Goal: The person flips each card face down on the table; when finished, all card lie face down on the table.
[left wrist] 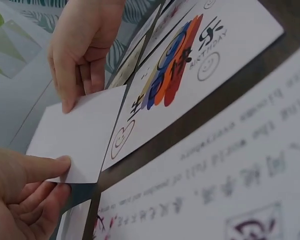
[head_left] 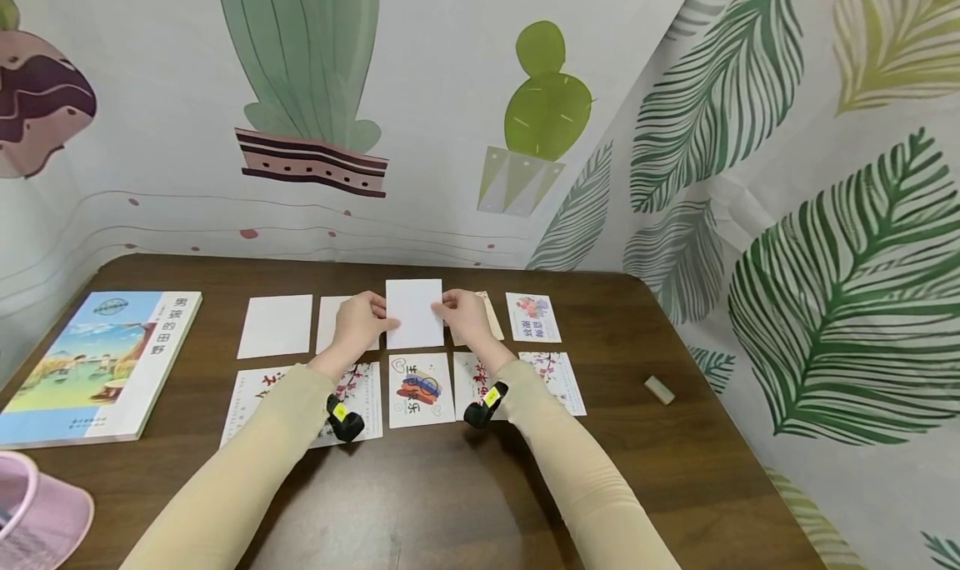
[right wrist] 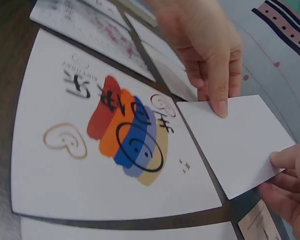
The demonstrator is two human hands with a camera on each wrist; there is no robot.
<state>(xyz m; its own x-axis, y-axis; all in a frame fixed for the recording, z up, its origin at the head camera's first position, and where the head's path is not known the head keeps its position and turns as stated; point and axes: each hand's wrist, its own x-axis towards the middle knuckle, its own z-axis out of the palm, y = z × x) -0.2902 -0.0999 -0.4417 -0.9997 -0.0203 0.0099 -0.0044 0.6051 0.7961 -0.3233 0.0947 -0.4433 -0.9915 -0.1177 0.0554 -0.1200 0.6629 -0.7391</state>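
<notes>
Between both hands is a blank white card (head_left: 415, 313), at the middle of the back row. My left hand (head_left: 360, 322) pinches its left edge, thumb on top and fingers beneath. On the opposite edge, my right hand (head_left: 462, 316) pinches it the same way, as the right wrist view also shows. Just in front lies a birthday card (head_left: 420, 391) with coloured brush stripes and a smiley. A white card (head_left: 327, 324) is partly hidden behind the left hand, and a cream card (head_left: 491, 318) behind the right.
Another white card (head_left: 275, 327) lies at back left, a flower card (head_left: 533, 317) at back right. Blossom-printed cards (head_left: 555, 378) fill the front row's sides. A book (head_left: 105, 366) and a pink mesh pen holder (head_left: 47, 512) stand left; a small eraser-like block (head_left: 659, 390) lies right.
</notes>
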